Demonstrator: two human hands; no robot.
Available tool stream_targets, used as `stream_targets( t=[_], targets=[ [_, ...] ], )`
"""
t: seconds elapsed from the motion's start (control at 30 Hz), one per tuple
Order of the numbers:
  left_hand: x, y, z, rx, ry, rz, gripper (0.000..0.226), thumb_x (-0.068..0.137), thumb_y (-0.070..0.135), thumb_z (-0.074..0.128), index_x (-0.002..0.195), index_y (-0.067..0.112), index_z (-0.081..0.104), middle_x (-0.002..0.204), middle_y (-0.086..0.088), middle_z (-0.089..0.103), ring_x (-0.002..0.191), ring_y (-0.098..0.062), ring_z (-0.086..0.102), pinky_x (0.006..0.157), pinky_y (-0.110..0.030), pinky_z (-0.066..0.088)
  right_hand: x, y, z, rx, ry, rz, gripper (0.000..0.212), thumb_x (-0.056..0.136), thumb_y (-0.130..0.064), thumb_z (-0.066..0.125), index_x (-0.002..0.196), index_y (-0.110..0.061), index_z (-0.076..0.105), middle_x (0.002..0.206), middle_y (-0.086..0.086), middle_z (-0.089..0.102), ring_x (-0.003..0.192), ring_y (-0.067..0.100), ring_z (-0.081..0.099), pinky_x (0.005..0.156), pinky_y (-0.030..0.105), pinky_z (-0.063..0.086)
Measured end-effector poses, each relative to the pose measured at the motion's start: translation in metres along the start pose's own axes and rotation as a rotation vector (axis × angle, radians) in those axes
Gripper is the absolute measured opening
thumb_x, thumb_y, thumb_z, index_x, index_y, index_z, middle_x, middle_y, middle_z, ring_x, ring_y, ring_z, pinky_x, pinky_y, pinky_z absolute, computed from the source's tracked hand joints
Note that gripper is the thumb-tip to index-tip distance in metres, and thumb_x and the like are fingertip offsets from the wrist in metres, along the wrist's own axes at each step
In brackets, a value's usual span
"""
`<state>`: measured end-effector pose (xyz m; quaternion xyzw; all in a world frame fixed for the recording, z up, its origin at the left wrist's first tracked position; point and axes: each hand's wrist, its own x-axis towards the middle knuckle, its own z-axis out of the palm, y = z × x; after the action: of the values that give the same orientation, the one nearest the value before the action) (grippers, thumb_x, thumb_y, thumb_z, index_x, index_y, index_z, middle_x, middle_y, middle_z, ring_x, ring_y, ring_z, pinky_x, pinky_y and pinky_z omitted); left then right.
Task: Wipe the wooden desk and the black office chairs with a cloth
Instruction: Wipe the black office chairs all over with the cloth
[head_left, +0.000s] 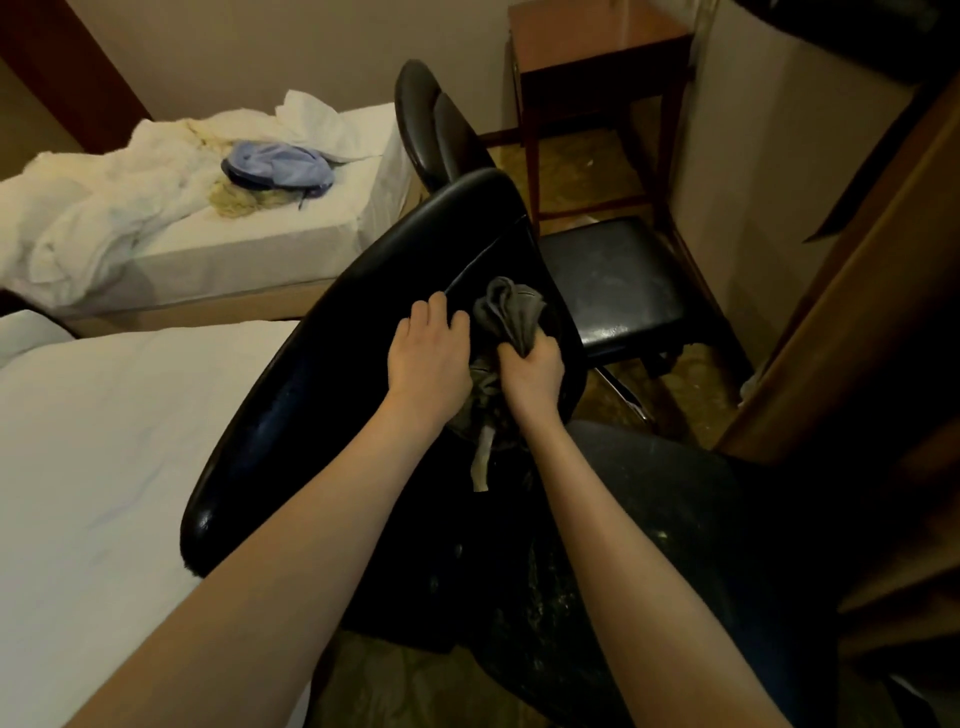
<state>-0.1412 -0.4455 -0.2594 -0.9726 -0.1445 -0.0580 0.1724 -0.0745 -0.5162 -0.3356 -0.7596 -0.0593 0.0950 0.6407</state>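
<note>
Beds fill the left of the frame: a white-sheeted mattress (104, 441) at lower left and, at upper left, a second bed (249, 244) heaped with rumpled white linen (104, 208) and a blue cloth (280, 166).

Tilted across the centre is the glossy backrest of a black office chair (322, 364), its dark, speckled seat running off toward lower right. Just behind it, right of centre, stands a second black chair (608, 280), its flat seat scuffed and its back rising at top centre. A wooden table (597, 47) stands against the wall at upper right.

Both my bare forearms reach up from the bottom edge to the middle of the near chair's backrest. My left hand (428, 353) lies on the backrest with its fingers bent beside a seam; whether it also holds any fabric I cannot tell. My right hand (532, 371), just beside it, is clenched around a bunched grey cloth (511, 312). The cloth bulges above my fist against the chair's right edge, and a loose tail hangs down between my wrists.
</note>
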Motion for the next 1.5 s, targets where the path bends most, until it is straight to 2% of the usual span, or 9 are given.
stream_targets(
  t=[0.1, 0.33, 0.57, 0.77, 0.9, 1.1, 1.27, 1.4, 1.5],
  targets=[
    [0.000, -0.005, 0.010, -0.021, -0.031, -0.027, 0.035, 0.092, 0.019, 0.045, 0.126, 0.010, 0.041, 0.144, -0.018, 0.026, 0.123, -0.031, 0.033, 0.098, -0.035, 0.034, -0.002, 0.014, 0.011, -0.126, -0.014, -0.016, 0.027, 0.090, -0.014, 0.053, 0.114, -0.001, 0.056, 0.117, 0.010, 0.046, 0.100, 0.024, 0.051, 0.087, 0.030, 0.040],
    [0.003, -0.008, 0.009, -0.060, -0.040, 0.034, 0.034, 0.091, 0.027, 0.046, 0.122, 0.012, 0.045, 0.134, -0.014, 0.034, 0.117, -0.030, 0.035, 0.094, -0.034, 0.034, -0.014, 0.108, -0.031, -0.302, -0.207, 0.338, 0.035, 0.096, -0.011, 0.047, 0.130, -0.001, 0.047, 0.132, 0.020, 0.038, 0.113, 0.037, 0.048, 0.098, 0.032, 0.036],
    [0.008, 0.013, 0.017, 0.042, -0.038, -0.058, 0.036, 0.088, 0.030, 0.049, 0.119, 0.013, 0.041, 0.130, -0.017, 0.034, 0.117, -0.032, 0.036, 0.097, -0.039, 0.031, 0.027, 0.037, -0.036, -0.089, 0.003, 0.075, 0.023, 0.089, -0.010, 0.052, 0.110, -0.003, 0.060, 0.112, 0.018, 0.055, 0.104, 0.031, 0.054, 0.089, 0.030, 0.039],
    [0.023, 0.023, 0.025, 0.086, -0.091, -0.026, 0.046, 0.090, 0.030, 0.047, 0.132, 0.016, 0.032, 0.152, -0.020, 0.010, 0.139, -0.036, 0.013, 0.111, -0.044, 0.017, 0.031, 0.015, -0.010, -0.150, -0.080, -0.119, 0.029, 0.089, -0.006, 0.054, 0.118, -0.001, 0.056, 0.114, 0.006, 0.042, 0.100, 0.017, 0.047, 0.089, 0.019, 0.035],
    [0.030, 0.031, 0.027, 0.079, -0.124, 0.007, 0.043, 0.090, 0.027, 0.047, 0.130, 0.016, 0.034, 0.153, -0.021, 0.007, 0.138, -0.036, 0.013, 0.111, -0.044, 0.017, 0.037, 0.066, -0.012, -0.205, -0.039, 0.124, 0.027, 0.091, -0.007, 0.052, 0.116, 0.003, 0.055, 0.125, 0.016, 0.040, 0.110, 0.031, 0.049, 0.100, 0.033, 0.035],
    [0.039, 0.034, 0.032, 0.029, -0.142, 0.059, 0.047, 0.092, 0.027, 0.046, 0.135, 0.017, 0.029, 0.155, -0.019, -0.003, 0.141, -0.036, 0.006, 0.113, -0.047, 0.012, 0.051, 0.109, -0.053, -0.324, -0.123, 0.407, 0.034, 0.096, -0.008, 0.045, 0.129, 0.000, 0.047, 0.134, 0.022, 0.036, 0.116, 0.037, 0.047, 0.100, 0.032, 0.034],
    [0.054, 0.038, 0.029, 0.001, -0.131, 0.058, 0.046, 0.091, 0.027, 0.049, 0.132, 0.018, 0.033, 0.155, -0.017, -0.008, 0.142, -0.036, 0.001, 0.113, -0.048, 0.011, 0.085, 0.058, -0.051, -0.157, 0.134, 0.212, 0.026, 0.090, -0.008, 0.050, 0.113, 0.002, 0.059, 0.121, 0.021, 0.052, 0.107, 0.033, 0.052, 0.087, 0.029, 0.038],
    [0.063, 0.039, 0.030, -0.019, -0.124, -0.025, 0.042, 0.092, 0.034, 0.046, 0.130, 0.020, 0.036, 0.155, -0.019, -0.005, 0.143, -0.038, -0.003, 0.114, -0.050, 0.008, 0.105, -0.006, -0.030, -0.155, 0.054, -0.129, 0.021, 0.090, -0.006, 0.050, 0.106, 0.003, 0.058, 0.105, 0.009, 0.041, 0.091, 0.016, 0.042, 0.079, 0.018, 0.030],
    [0.067, 0.040, 0.031, -0.006, -0.119, -0.052, 0.041, 0.091, 0.035, 0.047, 0.129, 0.020, 0.037, 0.155, -0.021, -0.001, 0.143, -0.039, 0.000, 0.113, -0.049, 0.012, 0.107, -0.005, -0.016, -0.218, 0.041, -0.184, 0.020, 0.089, -0.008, 0.051, 0.106, 0.002, 0.055, 0.110, 0.010, 0.039, 0.093, 0.022, 0.045, 0.080, 0.020, 0.031]
  ],
)
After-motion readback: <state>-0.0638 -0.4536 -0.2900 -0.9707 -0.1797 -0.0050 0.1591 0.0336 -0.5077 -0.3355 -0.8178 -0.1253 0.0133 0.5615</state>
